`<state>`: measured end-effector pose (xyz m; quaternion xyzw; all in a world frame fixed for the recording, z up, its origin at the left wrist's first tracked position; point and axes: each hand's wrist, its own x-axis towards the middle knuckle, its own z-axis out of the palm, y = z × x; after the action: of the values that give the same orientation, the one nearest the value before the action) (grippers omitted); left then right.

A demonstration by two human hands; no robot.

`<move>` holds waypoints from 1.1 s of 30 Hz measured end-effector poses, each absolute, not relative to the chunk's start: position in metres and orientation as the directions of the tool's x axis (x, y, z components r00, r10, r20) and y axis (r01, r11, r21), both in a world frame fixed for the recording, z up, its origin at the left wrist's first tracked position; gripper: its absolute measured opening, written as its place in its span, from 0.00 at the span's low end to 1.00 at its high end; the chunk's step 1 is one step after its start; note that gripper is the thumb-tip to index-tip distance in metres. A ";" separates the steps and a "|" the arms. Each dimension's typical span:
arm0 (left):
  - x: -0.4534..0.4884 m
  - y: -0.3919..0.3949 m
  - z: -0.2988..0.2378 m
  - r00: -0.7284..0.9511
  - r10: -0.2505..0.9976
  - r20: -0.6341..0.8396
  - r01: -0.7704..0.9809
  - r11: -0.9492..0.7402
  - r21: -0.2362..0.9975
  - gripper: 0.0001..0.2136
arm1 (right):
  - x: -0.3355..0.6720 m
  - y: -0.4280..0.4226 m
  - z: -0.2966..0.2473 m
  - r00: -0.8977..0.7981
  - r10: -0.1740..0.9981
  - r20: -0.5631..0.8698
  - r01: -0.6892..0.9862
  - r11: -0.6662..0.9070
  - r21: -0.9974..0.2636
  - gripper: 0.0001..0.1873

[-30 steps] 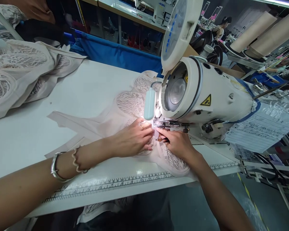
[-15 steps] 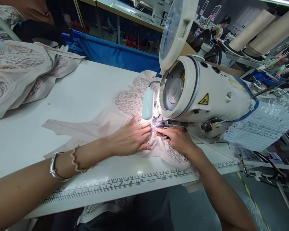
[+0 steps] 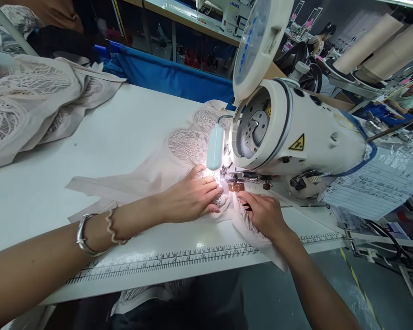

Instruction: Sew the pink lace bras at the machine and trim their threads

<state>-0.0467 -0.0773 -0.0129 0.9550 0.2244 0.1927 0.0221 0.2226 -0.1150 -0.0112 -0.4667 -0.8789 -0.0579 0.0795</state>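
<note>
A pale pink garment piece with lace cups (image 3: 187, 145) lies under the needle area of a white sewing machine (image 3: 309, 133). My left hand (image 3: 192, 195) rests flat on the fabric just left of the needle, fingers stretched out and a ring on one. To the right of the needle, my right hand (image 3: 265, 213) is closed on the fabric's lace edge, thumb and fingers pinched. Small dark points show beneath its fingers; I cannot make out what they belong to. A lit lamp (image 3: 215, 147) shines on the stitching spot, and the needle itself is hidden in glare.
More lace garment pieces (image 3: 37, 98) lie heaped at the table's left. A printed ruler (image 3: 179, 256) runs along the front edge. Behind the table hangs blue cloth (image 3: 172, 75). A written sheet (image 3: 375, 178) and thread cones (image 3: 368, 43) are at right; a person sits farther back.
My right hand has drawn back from the needle toward the front right, baring a brown part beside the presser. My left hand stays on the fabric. The view has shifted slightly.
</note>
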 end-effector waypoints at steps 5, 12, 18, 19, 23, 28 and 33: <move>-0.047 -0.078 -0.012 0.823 0.412 0.391 0.402 -0.909 0.111 0.17 | 0.223 -0.111 -0.012 -0.674 0.711 0.201 0.736 0.669 0.099 0.34; -0.048 -0.075 -0.015 0.799 0.455 0.392 0.414 -0.890 0.190 0.17 | 0.216 -0.105 -0.007 -0.643 0.749 0.157 0.764 0.643 0.061 0.34; -0.050 -0.071 -0.016 0.797 0.480 0.367 0.453 -0.877 0.163 0.18 | 0.213 -0.096 -0.007 -0.583 0.807 0.093 0.811 0.585 0.017 0.33; -0.050 -0.070 -0.015 0.796 0.487 0.360 0.463 -0.872 0.158 0.18 | 0.212 -0.095 -0.007 -0.569 0.818 0.081 0.822 0.570 0.008 0.33; -0.050 -0.067 -0.014 0.778 0.515 0.359 0.497 -0.855 0.151 0.18 | 0.207 -0.091 -0.004 -0.511 0.859 0.040 0.858 0.512 -0.037 0.33; -0.051 -0.064 -0.014 0.753 0.550 0.360 0.533 -0.832 0.156 0.18 | 0.202 -0.085 -0.003 -0.487 0.873 0.017 0.868 0.486 -0.099 0.33; -0.046 -0.068 -0.019 0.717 0.602 0.352 0.561 -0.798 0.221 0.15 | 0.207 -0.080 -0.010 -0.510 0.859 0.033 0.852 0.511 -0.113 0.28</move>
<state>-0.0461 -0.0683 -0.0191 0.9252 0.3141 0.2072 0.0493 0.2069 -0.0802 -0.0102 -0.4929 -0.8680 0.0412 0.0425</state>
